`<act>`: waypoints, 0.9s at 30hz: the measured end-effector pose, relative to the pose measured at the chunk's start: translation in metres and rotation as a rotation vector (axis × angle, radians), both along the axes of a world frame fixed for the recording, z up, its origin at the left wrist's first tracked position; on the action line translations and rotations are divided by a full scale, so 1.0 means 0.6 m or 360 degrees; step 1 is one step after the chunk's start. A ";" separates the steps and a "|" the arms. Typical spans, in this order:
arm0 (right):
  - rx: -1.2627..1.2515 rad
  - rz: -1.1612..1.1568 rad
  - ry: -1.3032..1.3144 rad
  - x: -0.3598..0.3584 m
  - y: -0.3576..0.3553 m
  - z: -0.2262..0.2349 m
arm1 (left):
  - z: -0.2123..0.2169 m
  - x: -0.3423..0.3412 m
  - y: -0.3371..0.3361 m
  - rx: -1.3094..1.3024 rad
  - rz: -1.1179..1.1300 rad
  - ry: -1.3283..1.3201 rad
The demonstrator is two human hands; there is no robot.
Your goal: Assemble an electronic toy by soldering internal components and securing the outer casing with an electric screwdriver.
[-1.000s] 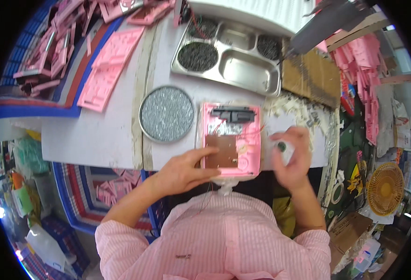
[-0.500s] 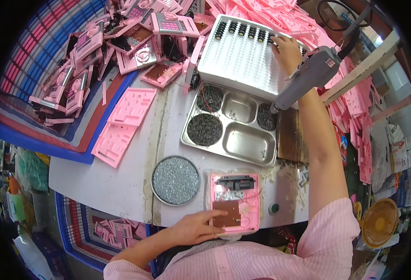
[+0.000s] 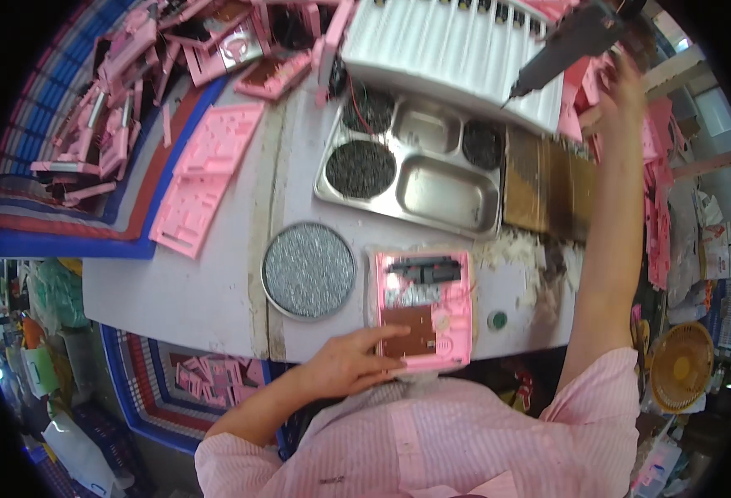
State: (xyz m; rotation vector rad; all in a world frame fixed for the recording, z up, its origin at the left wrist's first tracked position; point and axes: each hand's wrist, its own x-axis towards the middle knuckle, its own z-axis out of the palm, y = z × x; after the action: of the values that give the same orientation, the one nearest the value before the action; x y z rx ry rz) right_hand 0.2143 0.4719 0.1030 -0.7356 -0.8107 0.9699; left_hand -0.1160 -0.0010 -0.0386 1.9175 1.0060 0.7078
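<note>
My left hand (image 3: 347, 363) rests at the lower left corner of a pink plastic casing (image 3: 453, 336), its fingers spread over a brown circuit board (image 3: 409, 332) inside. Above the board, the casing holds a black part (image 3: 423, 270) with thin wires. My right hand (image 3: 623, 87) is raised at the upper right, beside the pink parts pile and right of the hanging electric screwdriver (image 3: 569, 50). Motion smears its fingers, so I cannot see whether it holds anything. The white ribbed tray (image 3: 457, 62) stands left of that hand, with black pieces along its far edge.
A steel compartment tray (image 3: 498, 217) holds small dark screws. Left of the casing stands a round tin (image 3: 309, 270) of silvery bits. Two pink panels (image 3: 204, 178), a blue basket (image 3: 146, 246) of pink devices, a cardboard piece (image 3: 544, 178) and a green cap (image 3: 497, 320) lie around.
My right hand has left the white tray and moved right, beyond the screwdriver. My left hand stays on the casing. The whole view has shifted, with the table sitting higher in the picture.
</note>
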 end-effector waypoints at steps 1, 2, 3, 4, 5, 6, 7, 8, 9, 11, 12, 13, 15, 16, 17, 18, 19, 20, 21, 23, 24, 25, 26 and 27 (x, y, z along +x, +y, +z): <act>0.0104 0.0031 -0.0059 0.062 -0.078 -0.002 | -0.004 0.005 0.005 0.0032 -0.0030 -0.0026; 0.0122 0.0089 -0.0174 0.095 -0.174 -0.018 | -0.008 0.010 0.012 0.0043 -0.0053 -0.0030; 0.0012 0.0135 -0.0413 0.100 -0.282 -0.041 | -0.010 0.016 0.016 0.0046 -0.0076 -0.0034; -0.0264 0.0056 -0.0613 0.045 -0.396 -0.072 | -0.004 0.017 0.014 0.0062 -0.0046 -0.0020; -0.0362 0.0191 -0.1427 0.044 -0.503 -0.094 | -0.001 0.020 0.019 0.0067 -0.0067 -0.0057; -0.0661 0.0581 -0.1230 0.029 -0.592 -0.126 | -0.001 0.020 0.021 0.0047 -0.0091 -0.0085; -0.0284 0.0870 -0.1756 0.002 -0.631 -0.133 | 0.000 0.017 0.019 0.0042 -0.0081 -0.0083; -0.0379 0.0873 -0.1705 -0.031 -0.670 -0.135 | 0.000 0.018 0.018 0.0053 -0.0074 -0.0083; -0.0242 0.0854 -0.1775 -0.046 -0.689 -0.154 | 0.002 0.018 0.015 0.0074 -0.0051 -0.0073; -0.0050 0.0732 -0.2002 -0.059 -0.708 -0.178 | -0.001 0.020 0.016 0.0114 -0.0045 -0.0066; 0.0045 0.0702 -0.2110 -0.062 -0.709 -0.178 | -0.003 0.020 0.016 0.0129 -0.0041 -0.0062; 0.0144 0.0671 -0.2216 -0.065 -0.708 -0.177 | -0.004 0.020 0.016 0.0146 -0.0036 -0.0058; 0.0366 0.0584 -0.2442 -0.067 -0.701 -0.170 | -0.007 0.021 0.014 0.0162 -0.0026 -0.0054; 0.0398 0.0602 -0.2434 -0.064 -0.700 -0.174 | -0.008 0.021 0.013 0.0171 -0.0023 -0.0054; 0.0430 0.0619 -0.2425 -0.063 -0.701 -0.179 | -0.007 0.019 0.012 0.0178 -0.0020 -0.0051; 0.0478 0.0581 -0.2405 -0.062 -0.703 -0.184 | -0.008 0.021 0.011 0.0183 -0.0018 -0.0056; 0.0526 0.0543 -0.2383 -0.062 -0.706 -0.191 | -0.008 0.021 0.011 0.0188 -0.0016 -0.0060; 0.0573 0.0505 -0.2360 -0.062 -0.708 -0.197 | -0.008 0.021 0.011 0.0180 -0.0018 -0.0063; 0.0600 0.0493 -0.2343 -0.062 -0.709 -0.202 | -0.009 0.021 0.012 0.0168 -0.0022 -0.0063; 0.0655 0.0469 -0.2307 -0.063 -0.709 -0.213 | -0.004 0.019 0.011 0.0102 -0.0031 -0.0049; 0.0646 0.0470 -0.2261 -0.058 -0.708 -0.218 | 0.001 0.021 0.015 0.0058 -0.0056 -0.0050; 0.0638 0.0470 -0.2214 -0.053 -0.707 -0.225 | 0.003 0.022 0.019 0.0014 -0.0082 -0.0051; 0.0630 0.0470 -0.2168 -0.049 -0.705 -0.230 | 0.002 0.022 0.020 0.0057 -0.0080 -0.0053; 0.0613 0.0514 -0.2075 -0.046 -0.700 -0.235 | 0.000 0.020 0.021 0.0105 -0.0078 -0.0058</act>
State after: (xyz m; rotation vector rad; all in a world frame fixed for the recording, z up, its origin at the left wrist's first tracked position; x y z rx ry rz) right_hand 0.1866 0.0520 -0.0377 -0.8737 -2.2332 0.4748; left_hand -0.1040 0.0114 -0.0384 1.9721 0.9206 0.7533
